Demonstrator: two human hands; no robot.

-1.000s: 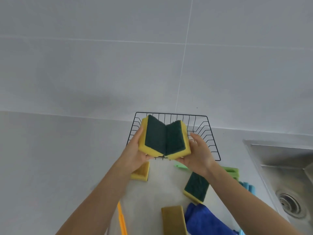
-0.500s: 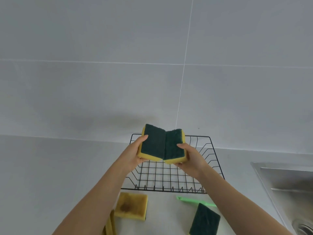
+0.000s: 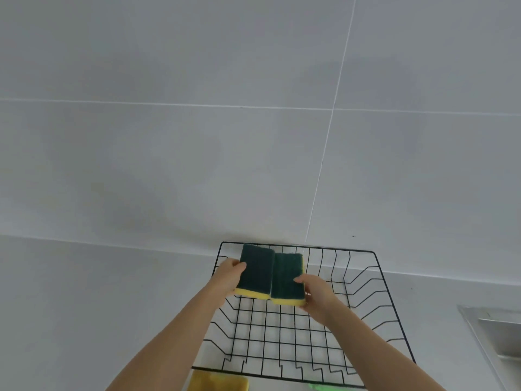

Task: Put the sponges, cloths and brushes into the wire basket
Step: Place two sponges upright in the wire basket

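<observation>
A black wire basket (image 3: 377,303) stands on the counter against the tiled wall. Two yellow sponges with dark green scouring tops lie side by side over its far left part. My left hand (image 3: 227,275) grips the left sponge (image 3: 256,270) at its left edge. My right hand (image 3: 314,287) grips the right sponge (image 3: 287,276) at its right edge. Both sponges are nearly flat, green side up, low inside the basket; whether they touch its floor I cannot tell. The rest of the basket's floor holds nothing.
A worn yellow sponge (image 3: 218,383) lies on the counter just in front of the basket. A green object (image 3: 320,387) pokes in at the bottom edge. A steel sink (image 3: 496,337) sits at the right.
Both hands have moved forward and down into the basket with the two sponges, which have flattened out. My view has tilted so the counter items in front have slipped out of sight.
</observation>
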